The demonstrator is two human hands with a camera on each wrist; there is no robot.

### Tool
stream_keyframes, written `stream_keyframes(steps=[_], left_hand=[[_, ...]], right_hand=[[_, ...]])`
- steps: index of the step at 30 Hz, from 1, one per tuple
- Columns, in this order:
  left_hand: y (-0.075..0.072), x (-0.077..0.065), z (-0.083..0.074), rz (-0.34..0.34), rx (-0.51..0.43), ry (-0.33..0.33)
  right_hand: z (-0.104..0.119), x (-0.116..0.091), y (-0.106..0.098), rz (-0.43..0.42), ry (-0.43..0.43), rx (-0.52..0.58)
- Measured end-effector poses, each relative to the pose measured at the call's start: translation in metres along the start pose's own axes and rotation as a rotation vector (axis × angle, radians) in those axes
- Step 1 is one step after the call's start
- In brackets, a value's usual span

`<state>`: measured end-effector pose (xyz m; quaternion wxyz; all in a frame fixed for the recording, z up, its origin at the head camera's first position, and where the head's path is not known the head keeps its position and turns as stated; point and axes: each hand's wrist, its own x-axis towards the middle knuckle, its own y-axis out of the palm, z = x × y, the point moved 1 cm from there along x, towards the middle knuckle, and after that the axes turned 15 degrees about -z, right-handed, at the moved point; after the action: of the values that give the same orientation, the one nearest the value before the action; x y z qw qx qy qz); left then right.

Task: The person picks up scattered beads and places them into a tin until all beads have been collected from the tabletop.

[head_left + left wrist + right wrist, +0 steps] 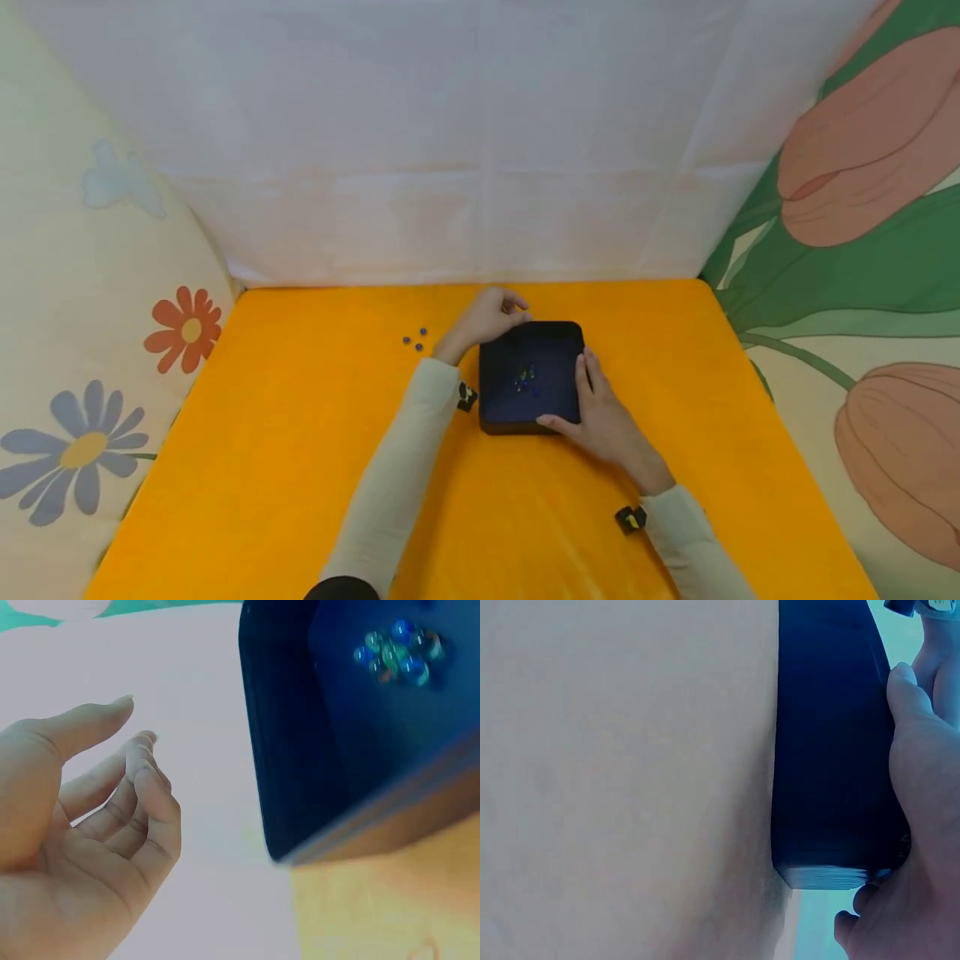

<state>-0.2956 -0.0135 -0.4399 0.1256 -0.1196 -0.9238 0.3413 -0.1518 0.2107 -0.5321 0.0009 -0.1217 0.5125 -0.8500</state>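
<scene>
Left grip (491,317) seen empty, fingers loosely curled, gap to thumb narrow | box (551,354) held by right grip (603,417) at its near right corner, just beside left grip | marbles (394,654) clustered inside box, left of right grip | three loose marbles (419,347) scattered on tabletop (300,417), left of left grip

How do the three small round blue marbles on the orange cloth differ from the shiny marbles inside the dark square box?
The three blue marbles lie on the orange cloth; the boxed marbles rest inside the dark square box.
The three blue marbles stand apart; the boxed marbles cluster together.
The three blue marbles look blue; the boxed marbles mix blue and green.
Both groups are small and round.
</scene>
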Motion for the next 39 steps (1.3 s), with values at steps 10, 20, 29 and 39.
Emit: stream_keyframes(steps=[10, 20, 29, 39], left_hand=[[-0.033, -0.015, 0.016, -0.006, 0.023, -0.02], [-0.055, -0.034, 0.049, -0.071, 0.024, -0.083], [-0.07, -0.046, 0.075, -0.169, 0.047, -0.116], [-0.081, -0.06, 0.116, -0.233, -0.007, -0.179]], right_hand=[[0.005, 0.0, -0.001, -0.008, 0.003, 0.003], [0.004, -0.001, 0.001, -0.008, 0.011, 0.012], [0.004, 0.0, 0.001, -0.012, 0.009, 0.017], [0.005, -0.001, 0.0, -0.01, 0.016, 0.033]])
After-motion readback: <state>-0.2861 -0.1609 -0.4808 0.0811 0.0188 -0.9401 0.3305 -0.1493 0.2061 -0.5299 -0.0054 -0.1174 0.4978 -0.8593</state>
